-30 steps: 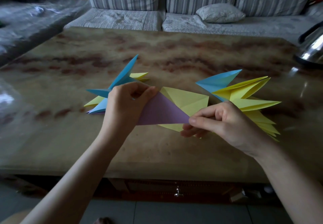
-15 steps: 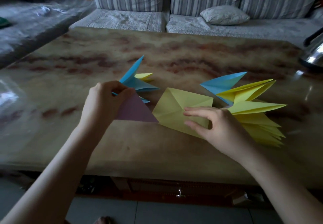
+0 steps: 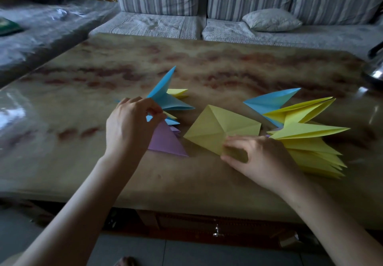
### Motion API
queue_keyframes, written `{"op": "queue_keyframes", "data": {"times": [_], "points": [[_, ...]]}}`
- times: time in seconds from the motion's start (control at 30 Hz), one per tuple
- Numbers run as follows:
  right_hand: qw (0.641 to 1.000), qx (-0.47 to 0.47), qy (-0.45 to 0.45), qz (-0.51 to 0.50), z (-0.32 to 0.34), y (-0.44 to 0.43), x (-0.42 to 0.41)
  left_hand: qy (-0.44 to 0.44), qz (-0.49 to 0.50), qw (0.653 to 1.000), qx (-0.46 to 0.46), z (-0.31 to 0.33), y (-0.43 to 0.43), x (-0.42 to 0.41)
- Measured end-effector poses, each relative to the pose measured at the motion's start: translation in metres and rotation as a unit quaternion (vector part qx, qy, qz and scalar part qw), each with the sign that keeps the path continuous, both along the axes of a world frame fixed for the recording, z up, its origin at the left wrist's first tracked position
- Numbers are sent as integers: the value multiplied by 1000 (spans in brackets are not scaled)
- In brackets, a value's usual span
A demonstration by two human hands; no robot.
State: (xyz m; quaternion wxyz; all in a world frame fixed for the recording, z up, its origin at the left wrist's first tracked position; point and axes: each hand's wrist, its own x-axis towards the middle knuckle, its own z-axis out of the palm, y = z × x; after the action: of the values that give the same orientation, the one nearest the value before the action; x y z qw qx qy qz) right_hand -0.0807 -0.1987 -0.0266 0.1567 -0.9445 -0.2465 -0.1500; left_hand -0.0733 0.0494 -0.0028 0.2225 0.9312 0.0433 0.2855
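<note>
A purple folded paper triangle (image 3: 165,141) lies on the marble-patterned table (image 3: 83,91), at the near edge of a small pile of blue and yellow folded pieces (image 3: 167,99). My left hand (image 3: 129,124) pinches the purple triangle's top corner with curled fingers. To its right a yellow creased paper square (image 3: 219,126) lies flat on the table. My right hand (image 3: 257,155) pinches that sheet's near corner between thumb and fingers.
A larger pile of folded yellow pieces with a blue one (image 3: 300,133) lies at the right, beside my right hand. A metal kettle (image 3: 376,66) stands at the table's far right edge. A striped sofa (image 3: 207,2) with a cushion (image 3: 271,20) runs behind the table.
My left hand carried the purple triangle left to the small pile. My right hand let go of the purple piece and took hold of the yellow square's near corner.
</note>
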Motion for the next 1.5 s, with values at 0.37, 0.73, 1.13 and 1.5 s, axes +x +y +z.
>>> {"op": "queue_keyframes", "data": {"times": [0.37,0.73,1.13,1.5], "points": [[955,120,-257,-80,11,-2,5,62,-189,924,-326,8,-40,-5],[953,179,-234,74,20,11,-5,221,-283,711,-604,11,-71,-10],[982,-13,-72,174,21,-5,4,129,-204,675,-698,12,-59,-5],[939,309,106,109,34,-9,6,154,-250,634,-715,22,-63,-13]]}}
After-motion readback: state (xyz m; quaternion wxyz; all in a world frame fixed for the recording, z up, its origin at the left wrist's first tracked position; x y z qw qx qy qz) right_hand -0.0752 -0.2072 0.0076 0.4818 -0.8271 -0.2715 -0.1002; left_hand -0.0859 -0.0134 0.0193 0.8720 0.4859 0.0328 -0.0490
